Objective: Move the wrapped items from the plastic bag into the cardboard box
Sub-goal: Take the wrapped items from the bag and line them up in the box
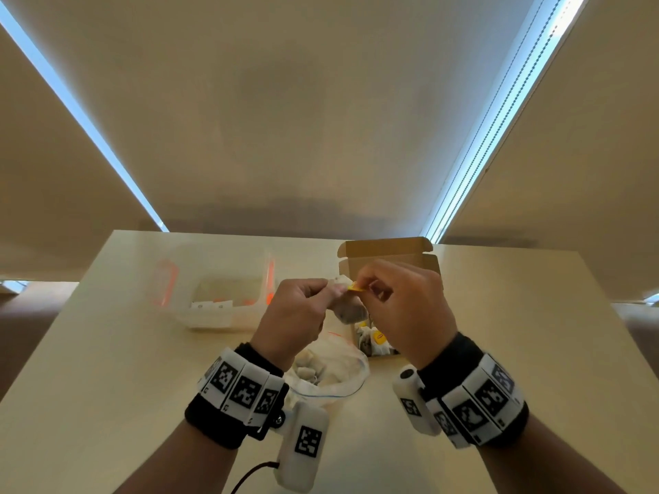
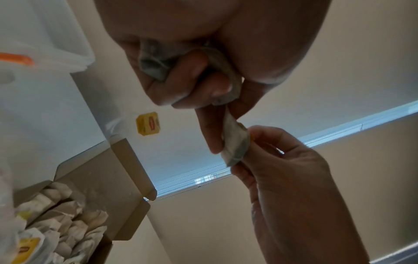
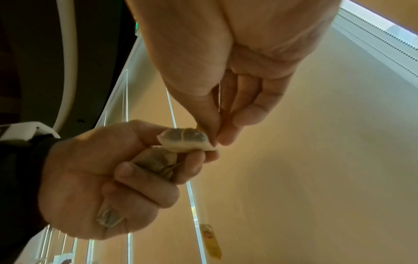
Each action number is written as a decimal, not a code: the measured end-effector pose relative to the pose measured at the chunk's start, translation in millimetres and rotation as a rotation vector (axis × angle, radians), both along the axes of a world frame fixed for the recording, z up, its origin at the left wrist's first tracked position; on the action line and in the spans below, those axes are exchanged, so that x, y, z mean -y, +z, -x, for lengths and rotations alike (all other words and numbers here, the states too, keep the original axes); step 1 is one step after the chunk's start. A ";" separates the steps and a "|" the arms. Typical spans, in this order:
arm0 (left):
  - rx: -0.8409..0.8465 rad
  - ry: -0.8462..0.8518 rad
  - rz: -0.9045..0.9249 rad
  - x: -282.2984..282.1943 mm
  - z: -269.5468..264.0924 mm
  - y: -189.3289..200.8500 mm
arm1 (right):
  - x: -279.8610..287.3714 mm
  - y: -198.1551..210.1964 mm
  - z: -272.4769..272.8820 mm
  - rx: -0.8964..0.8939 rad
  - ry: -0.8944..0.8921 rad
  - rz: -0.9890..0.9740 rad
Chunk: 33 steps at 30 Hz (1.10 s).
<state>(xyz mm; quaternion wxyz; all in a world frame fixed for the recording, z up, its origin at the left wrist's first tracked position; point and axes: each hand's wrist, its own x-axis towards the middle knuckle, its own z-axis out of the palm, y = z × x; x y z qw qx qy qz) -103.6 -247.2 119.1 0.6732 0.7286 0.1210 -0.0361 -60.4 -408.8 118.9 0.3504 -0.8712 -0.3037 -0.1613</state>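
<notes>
Both hands are raised above the table. My left hand (image 1: pixel 326 292) grips a small bunch of wrapped tea bags (image 2: pixel 156 60) in its curled fingers. Its thumb and forefinger pinch one more tea bag (image 1: pixel 347 308) (image 2: pixel 235 141) (image 3: pixel 183 139). My right hand (image 1: pixel 363 285) pinches the yellow tag (image 1: pixel 354 287) at that bag's corner, fingertips against the left hand's. Another yellow tag (image 2: pixel 148 123) (image 3: pixel 210 239) dangles on its string. The open cardboard box (image 1: pixel 388 251) (image 2: pixel 101 178) sits behind and under the right hand, with several tea bags (image 1: pixel 374 342) (image 2: pixel 68 223) inside. The clear plastic bag (image 1: pixel 331 369) lies below the hands with tea bags in it.
A clear plastic container (image 1: pixel 214 290) with orange clips stands at the left rear of the pale table (image 1: pixel 107 351). Closed window blinds (image 1: pixel 321 119) hang behind the table. A dark cable (image 1: pixel 249 475) runs from my left wrist device.
</notes>
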 end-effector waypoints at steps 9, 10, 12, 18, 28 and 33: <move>-0.002 -0.085 -0.032 -2.9 1.8 -2.1 | 3.5 -1.6 3.1 0.073 0.027 0.049; 0.016 -0.086 -0.039 -1.5 2.3 -0.6 | 3.6 -0.9 3.2 0.100 0.027 0.059; 0.035 -0.085 -0.044 0.1 2.4 -0.5 | 3.7 -1.4 2.6 0.124 0.045 0.066; 0.015 -0.054 -0.010 -3.3 1.4 -10.0 | 5.4 -3.3 0.3 0.106 0.107 0.069; 0.119 -0.068 -0.009 -0.3 3.9 -7.2 | 12.2 -5.2 0.1 0.008 0.202 0.066; 0.138 -0.087 -0.043 -1.5 0.9 -6.4 | 17.4 -4.9 -1.2 -0.370 0.011 -0.248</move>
